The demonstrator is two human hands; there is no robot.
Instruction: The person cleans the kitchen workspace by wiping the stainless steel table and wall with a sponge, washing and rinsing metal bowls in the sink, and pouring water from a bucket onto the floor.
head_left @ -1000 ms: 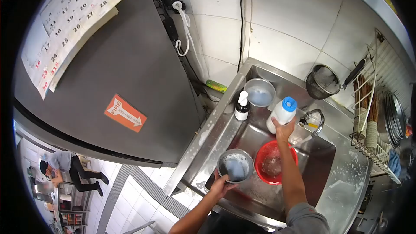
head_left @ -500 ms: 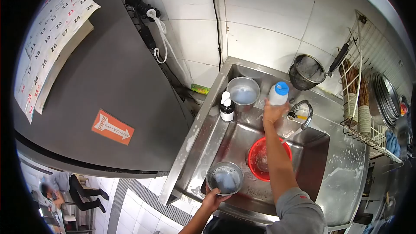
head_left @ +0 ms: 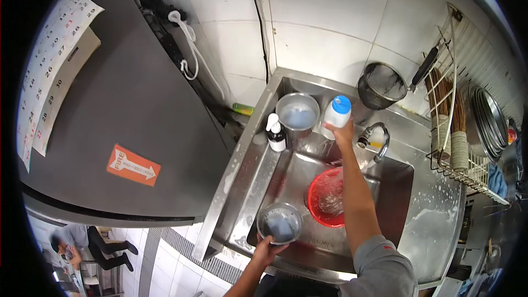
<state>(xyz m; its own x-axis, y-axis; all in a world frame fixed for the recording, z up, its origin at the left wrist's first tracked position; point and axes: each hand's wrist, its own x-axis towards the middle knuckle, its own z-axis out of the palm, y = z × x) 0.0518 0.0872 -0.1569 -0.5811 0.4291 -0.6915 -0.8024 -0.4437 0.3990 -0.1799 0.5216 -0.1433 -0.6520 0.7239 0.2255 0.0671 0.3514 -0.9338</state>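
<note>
My right hand (head_left: 342, 131) is wrapped around a white bottle with a blue cap (head_left: 337, 114), at the back of the sink between a metal pot (head_left: 297, 111) and the faucet (head_left: 379, 142). The pot holds cloudy liquid. My left hand (head_left: 268, 251) grips the rim of a metal bowl (head_left: 293, 213) at the sink's front left; bubbly, greyish water lies inside it. Under my right forearm, partly hidden, a red basin (head_left: 314, 209) full of frothy water sits in the sink (head_left: 401, 209).
A pump dispenser (head_left: 276, 138) stands beside the pot. Behind the faucet is a mesh strainer (head_left: 383, 85). A wire rack (head_left: 454, 170) with brushes and stacked metal plates (head_left: 487, 124) hangs at right. A grey cabinet (head_left: 148, 110) borders the left. Another person (head_left: 93, 245) is at far lower left.
The view has shifted slightly. My right hand has moved a little left with the bottle, towards the pot. My left hand keeps its hold on the bowl.
</note>
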